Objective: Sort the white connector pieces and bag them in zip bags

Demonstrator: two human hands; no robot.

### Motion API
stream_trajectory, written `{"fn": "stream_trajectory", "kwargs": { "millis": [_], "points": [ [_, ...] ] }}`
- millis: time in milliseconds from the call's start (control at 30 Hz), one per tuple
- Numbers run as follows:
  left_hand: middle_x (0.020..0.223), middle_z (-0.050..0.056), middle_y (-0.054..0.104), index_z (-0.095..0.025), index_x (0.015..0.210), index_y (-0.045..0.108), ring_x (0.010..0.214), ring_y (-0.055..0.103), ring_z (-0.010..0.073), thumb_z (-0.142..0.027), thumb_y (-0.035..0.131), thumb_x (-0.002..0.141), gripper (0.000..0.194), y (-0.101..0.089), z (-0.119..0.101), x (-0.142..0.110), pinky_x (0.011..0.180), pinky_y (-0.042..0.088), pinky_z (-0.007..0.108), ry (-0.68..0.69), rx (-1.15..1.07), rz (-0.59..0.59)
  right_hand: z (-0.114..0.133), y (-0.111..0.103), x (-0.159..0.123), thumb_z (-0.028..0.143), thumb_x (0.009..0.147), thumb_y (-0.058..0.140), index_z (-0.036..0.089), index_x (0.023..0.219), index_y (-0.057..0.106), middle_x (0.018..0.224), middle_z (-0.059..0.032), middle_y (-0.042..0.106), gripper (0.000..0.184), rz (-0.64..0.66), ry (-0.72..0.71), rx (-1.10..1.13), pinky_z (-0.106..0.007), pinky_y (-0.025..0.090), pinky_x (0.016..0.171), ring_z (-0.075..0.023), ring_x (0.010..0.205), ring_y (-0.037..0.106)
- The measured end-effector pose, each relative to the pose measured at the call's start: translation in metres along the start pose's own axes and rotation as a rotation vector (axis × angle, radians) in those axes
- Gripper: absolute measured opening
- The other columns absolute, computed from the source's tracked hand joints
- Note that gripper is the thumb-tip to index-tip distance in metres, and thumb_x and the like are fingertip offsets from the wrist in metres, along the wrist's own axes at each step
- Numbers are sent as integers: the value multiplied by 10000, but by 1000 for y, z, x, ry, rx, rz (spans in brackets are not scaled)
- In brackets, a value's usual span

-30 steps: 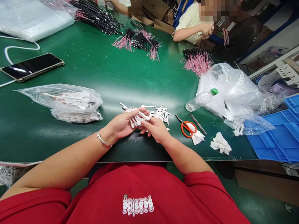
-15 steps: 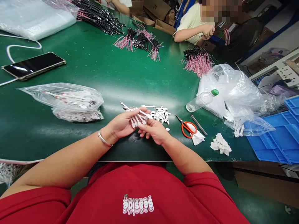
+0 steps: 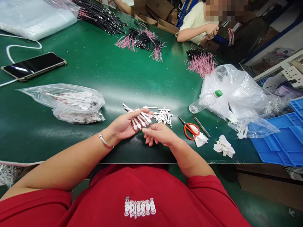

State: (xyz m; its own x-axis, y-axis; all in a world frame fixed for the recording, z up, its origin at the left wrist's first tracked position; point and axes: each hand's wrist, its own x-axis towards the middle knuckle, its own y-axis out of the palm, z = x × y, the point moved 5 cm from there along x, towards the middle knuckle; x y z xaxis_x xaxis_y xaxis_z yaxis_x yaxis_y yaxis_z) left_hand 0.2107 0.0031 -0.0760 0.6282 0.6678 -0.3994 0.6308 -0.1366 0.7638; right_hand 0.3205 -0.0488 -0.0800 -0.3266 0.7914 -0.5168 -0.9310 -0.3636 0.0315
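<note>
Your left hand (image 3: 123, 126), palm up with the thumb folded over, grips a fan of short white cables (image 3: 142, 119) with flat, blocky ends. Your right hand (image 3: 161, 134) curls loosely just beside those ends; whether it pinches one, I can't tell. Beyond, similar slim pieces (image 3: 163, 115) lie scattered on the smooth green table (image 3: 151, 75). Orange-handled scissors (image 3: 191, 130) overlap crumpled tissue (image 3: 201, 140) between your right forearm and a clear, green-capped bottle (image 3: 203, 102). Leftward sits a glossy, stuffed plastic bag (image 3: 78, 101).
</note>
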Motion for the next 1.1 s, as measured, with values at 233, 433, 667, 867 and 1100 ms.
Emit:
{"fn": "stream_trajectory", "kwargs": {
  "millis": [233, 433, 667, 867, 1100],
  "points": [
    [1045, 79, 692, -157, 974, 721, 972, 605, 219, -273, 592, 840, 219, 7, -4, -10, 933, 430, 294, 225, 544, 75, -4, 21, -2, 849, 733, 270, 116, 954, 686, 929, -141, 724, 871, 352, 180, 400, -252, 550, 655, -193, 833, 704],
    [1262, 89, 614, -230, 1150, 664, 1241, 476, 309, -263, 747, 693, 465, 28, 5, -25, 1151, 115, 438, 366, 1045, 403, -6, 11, 6, 869, 649, 354, 152, 1029, 659, 939, -123, 712, 866, 213, 44, 539, -312, 555, 727, -197, 829, 684],
    [1469, 151, 381, -217, 1364, 473, 1398, 258, 342, -421, 757, 674, 773, 22, 4, -28, 1131, -76, 504, 501, 1189, 431, -9, 13, 5, 448, 531, 856, 129, 838, 679, 751, -29, 686, 476, 228, 71, 493, -215, 549, 640, -128, 696, 661],
    [1487, 147, 355, -251, 1376, 454, 1401, 235, 366, -503, 729, 677, 792, 21, 2, -29, 1113, -101, 535, 513, 1087, 388, -8, 13, 4, 318, 539, 866, 111, 765, 669, 695, -30, 686, 364, 199, 130, 521, -205, 550, 566, -115, 606, 650],
    [1502, 142, 329, -239, 1385, 447, 1423, 98, 404, -465, 832, 547, 950, 28, 10, -33, 1073, -174, 559, 616, 1290, 457, -17, 9, 6, 300, 581, 844, 110, 853, 675, 730, -42, 699, 373, 242, 130, 436, -261, 581, 633, -147, 679, 682]
  ]
}}
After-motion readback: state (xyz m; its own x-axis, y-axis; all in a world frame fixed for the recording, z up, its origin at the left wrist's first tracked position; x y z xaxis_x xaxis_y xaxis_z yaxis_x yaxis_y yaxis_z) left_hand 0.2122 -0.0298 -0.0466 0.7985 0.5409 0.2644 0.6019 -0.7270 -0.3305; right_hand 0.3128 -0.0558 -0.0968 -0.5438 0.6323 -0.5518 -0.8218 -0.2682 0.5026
